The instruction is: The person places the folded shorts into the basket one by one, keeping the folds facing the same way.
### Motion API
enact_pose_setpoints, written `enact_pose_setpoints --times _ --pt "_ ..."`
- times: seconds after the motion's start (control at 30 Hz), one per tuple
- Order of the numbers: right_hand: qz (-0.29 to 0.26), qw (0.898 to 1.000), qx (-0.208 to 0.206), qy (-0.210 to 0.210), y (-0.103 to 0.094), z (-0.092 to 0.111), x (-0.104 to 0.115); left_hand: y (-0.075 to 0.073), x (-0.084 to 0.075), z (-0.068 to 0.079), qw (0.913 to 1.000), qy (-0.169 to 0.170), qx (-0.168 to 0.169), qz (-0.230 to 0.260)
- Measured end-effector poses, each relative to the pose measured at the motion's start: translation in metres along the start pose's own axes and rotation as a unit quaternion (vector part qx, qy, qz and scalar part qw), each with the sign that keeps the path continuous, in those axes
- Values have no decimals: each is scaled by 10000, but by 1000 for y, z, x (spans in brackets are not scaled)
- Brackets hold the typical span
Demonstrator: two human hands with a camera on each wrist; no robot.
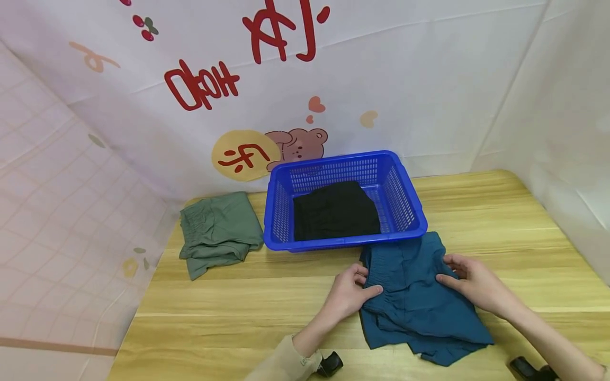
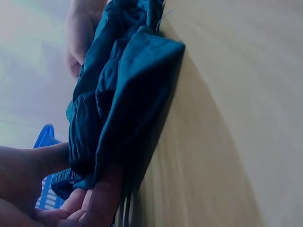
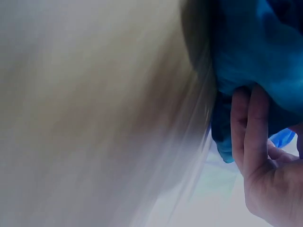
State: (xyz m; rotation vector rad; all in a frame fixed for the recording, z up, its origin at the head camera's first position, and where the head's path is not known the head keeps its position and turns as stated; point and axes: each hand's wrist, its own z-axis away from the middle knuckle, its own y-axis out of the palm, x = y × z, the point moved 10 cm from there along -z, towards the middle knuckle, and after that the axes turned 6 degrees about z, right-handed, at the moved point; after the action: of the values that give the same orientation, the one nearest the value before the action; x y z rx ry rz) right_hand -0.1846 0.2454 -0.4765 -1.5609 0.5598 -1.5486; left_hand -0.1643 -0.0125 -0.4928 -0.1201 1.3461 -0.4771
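Observation:
Teal shorts point(image 1: 419, 296) with a gathered elastic waistband lie folded on the table, their far end against the front of the blue basket. My left hand point(image 1: 347, 292) pinches the waistband side, thumb on top. In the left wrist view, the fingers point(image 2: 102, 198) of that hand reach under the cloth. On the opposite edge my right hand point(image 1: 476, 283) grips the shorts, its thumb over the fabric. The right wrist view has its fingers point(image 3: 255, 127) tucked against the underside of the teal cloth point(image 3: 258, 56).
Behind the shorts stands a blue plastic basket point(image 1: 274, 211) with folded black clothing point(image 1: 333, 211) inside. Folded grey-green shorts point(image 1: 221, 230) lie left of it on the wooden table point(image 1: 229, 317). A printed white cloth point(image 1: 419, 95) hangs along the table's back.

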Motion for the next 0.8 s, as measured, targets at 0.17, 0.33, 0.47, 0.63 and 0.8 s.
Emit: enact_pose_setpoints --times 0.17,0.33,0.47,0.63,0.8 --pt "-71 9999 -16 -145 8 -5 18 -16 7 4 9999 -25 -2 -109" --pt "-243 9990 131 -354 19 -9 36 -29 12 8 9999 -29 -2 -119" --pt "-326 9979 197 -517 25 -10 49 -38 16 12 9999 -75 -53 -120" --pt "-72 9975 114 -687 29 -13 66 -43 17 13 9998 -124 15 -144" --pt "65 9969 191 -762 35 -16 80 -54 16 12 9991 -149 159 -366"
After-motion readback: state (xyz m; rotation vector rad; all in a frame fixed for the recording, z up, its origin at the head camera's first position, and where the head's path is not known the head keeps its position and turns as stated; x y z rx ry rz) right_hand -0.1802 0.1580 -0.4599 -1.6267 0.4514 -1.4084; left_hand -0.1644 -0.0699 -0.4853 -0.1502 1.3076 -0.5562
